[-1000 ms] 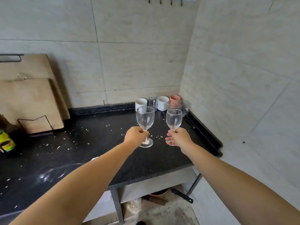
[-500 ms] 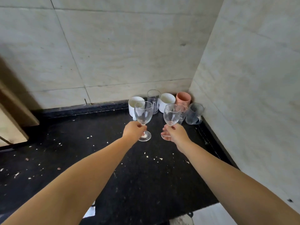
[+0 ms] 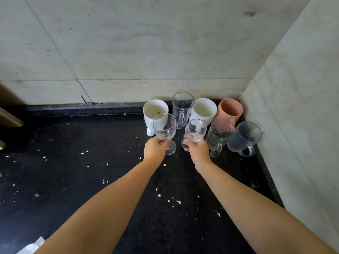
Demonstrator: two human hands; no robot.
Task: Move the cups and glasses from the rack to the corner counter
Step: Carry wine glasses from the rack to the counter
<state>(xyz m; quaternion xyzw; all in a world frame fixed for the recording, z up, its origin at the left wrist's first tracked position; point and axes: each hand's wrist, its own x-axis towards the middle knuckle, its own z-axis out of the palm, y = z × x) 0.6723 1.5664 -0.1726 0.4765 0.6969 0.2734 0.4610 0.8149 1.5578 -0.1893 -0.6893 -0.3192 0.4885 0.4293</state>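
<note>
My left hand (image 3: 155,148) grips the stem of a clear wine glass (image 3: 164,127), held upright over the black counter (image 3: 91,180). My right hand (image 3: 197,152) grips a second wine glass (image 3: 195,131) the same way, close beside it. Just behind them, in the corner, stand two white mugs (image 3: 154,111) (image 3: 204,110), a clear glass mug (image 3: 182,107), a pink cup (image 3: 229,110) and two more clear glass mugs (image 3: 218,135) (image 3: 244,138). I cannot tell whether the wine glasses' feet touch the counter.
Tiled walls (image 3: 146,52) close the corner behind and to the right. Pale crumbs (image 3: 178,202) are scattered over the counter. A wooden board's edge (image 3: 10,120) shows at the far left, and a white scrap (image 3: 33,245) lies at the bottom left.
Both hands have carried the wine glasses forward to the group of cups in the corner. The view has closed in and tilted down, so the boards at the left have mostly left the frame.
</note>
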